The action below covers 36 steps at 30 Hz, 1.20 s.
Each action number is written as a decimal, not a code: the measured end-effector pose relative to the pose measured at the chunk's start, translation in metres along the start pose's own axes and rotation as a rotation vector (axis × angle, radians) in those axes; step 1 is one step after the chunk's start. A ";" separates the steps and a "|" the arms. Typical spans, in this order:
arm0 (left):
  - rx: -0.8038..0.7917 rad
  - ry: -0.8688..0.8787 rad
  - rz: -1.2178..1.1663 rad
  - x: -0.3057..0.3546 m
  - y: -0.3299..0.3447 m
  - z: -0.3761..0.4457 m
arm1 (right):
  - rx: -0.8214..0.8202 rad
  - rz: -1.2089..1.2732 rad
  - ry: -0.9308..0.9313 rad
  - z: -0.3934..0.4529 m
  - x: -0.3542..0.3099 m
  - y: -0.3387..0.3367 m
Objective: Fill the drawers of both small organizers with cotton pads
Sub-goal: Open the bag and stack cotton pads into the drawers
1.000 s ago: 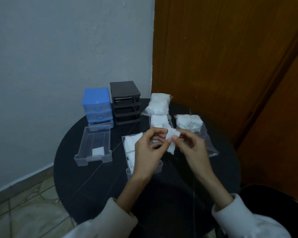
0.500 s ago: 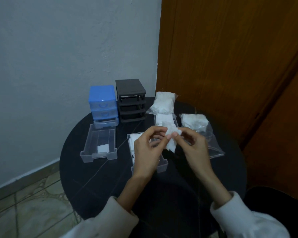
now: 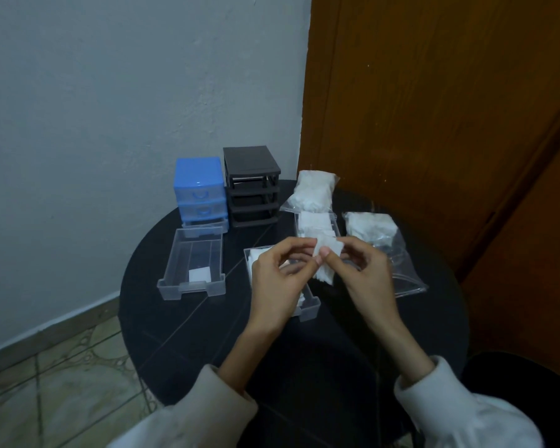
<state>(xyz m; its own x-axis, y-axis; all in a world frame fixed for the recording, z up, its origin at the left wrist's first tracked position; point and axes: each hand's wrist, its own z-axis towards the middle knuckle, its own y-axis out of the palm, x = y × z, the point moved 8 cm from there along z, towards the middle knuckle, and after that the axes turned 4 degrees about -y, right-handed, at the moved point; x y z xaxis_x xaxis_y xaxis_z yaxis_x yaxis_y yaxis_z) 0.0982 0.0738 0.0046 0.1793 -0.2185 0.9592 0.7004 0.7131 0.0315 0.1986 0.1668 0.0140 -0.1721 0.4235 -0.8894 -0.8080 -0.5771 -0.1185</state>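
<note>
My left hand (image 3: 277, 279) and my right hand (image 3: 364, 270) both pinch a small stack of white cotton pads (image 3: 325, 263) above the round black table (image 3: 207, 334). Under my left hand lies a clear drawer (image 3: 309, 307) with pads in it, partly hidden. A second clear drawer (image 3: 193, 263) to the left holds one pad (image 3: 199, 274). A third drawer (image 3: 316, 224) behind my hands is heaped with pads. The blue organizer (image 3: 199, 192) and the black organizer (image 3: 251, 185) stand at the table's back edge.
Two clear bags of cotton pads lie on the table: one (image 3: 312, 190) beside the black organizer, one (image 3: 374, 229) at the right, open and partly flattened. A grey wall rises behind, a wooden door (image 3: 434, 124) at the right. Tiled floor (image 3: 46, 383) lies to the left.
My hands stay together on the pads, fingers shifting slightly. The camera has drifted, so the whole scene sits a little further right in view.
</note>
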 end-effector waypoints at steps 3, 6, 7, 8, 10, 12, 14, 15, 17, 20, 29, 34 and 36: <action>0.002 0.009 0.029 -0.001 -0.002 0.000 | -0.016 -0.012 -0.004 0.001 0.002 0.001; 0.025 0.033 0.078 0.001 -0.006 0.001 | -0.052 -0.009 -0.036 0.002 -0.001 0.007; 0.039 0.041 0.092 0.002 -0.009 0.001 | -0.066 0.004 -0.045 0.003 -0.003 0.010; 0.056 0.045 0.106 0.002 -0.012 0.002 | -0.077 0.011 -0.054 0.004 -0.005 0.012; 0.077 0.058 0.131 0.005 -0.017 0.003 | -0.082 -0.011 -0.071 0.007 -0.007 0.017; 0.093 0.073 0.143 0.008 -0.023 0.004 | -0.086 -0.034 -0.073 0.010 -0.007 0.022; 0.118 0.077 0.141 0.009 -0.030 0.007 | -0.099 -0.031 -0.068 0.013 -0.006 0.029; 0.130 0.079 0.154 0.009 -0.035 0.009 | -0.099 -0.036 -0.064 0.014 -0.005 0.031; 0.152 0.081 0.202 0.009 -0.046 0.014 | -0.088 -0.047 -0.042 0.018 -0.001 0.034; 0.205 0.054 0.200 0.009 -0.068 0.021 | -0.056 -0.005 0.021 0.021 0.009 0.033; 0.261 -0.049 0.231 -0.003 -0.120 0.029 | -0.020 -0.020 0.095 0.030 0.039 0.026; 0.087 -0.125 0.172 -0.013 -0.103 0.029 | -0.080 -0.111 0.072 0.039 0.045 0.025; -0.012 -0.145 0.202 -0.018 -0.092 0.029 | -0.098 -0.130 0.070 0.042 0.044 0.025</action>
<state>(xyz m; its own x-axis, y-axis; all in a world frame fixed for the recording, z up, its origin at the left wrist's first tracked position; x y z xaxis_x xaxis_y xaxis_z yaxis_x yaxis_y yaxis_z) 0.0103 0.0309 -0.0079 0.2159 0.0264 0.9761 0.6688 0.7243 -0.1675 0.1473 0.2002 -0.0099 -0.0271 0.4517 -0.8918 -0.7615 -0.5873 -0.2743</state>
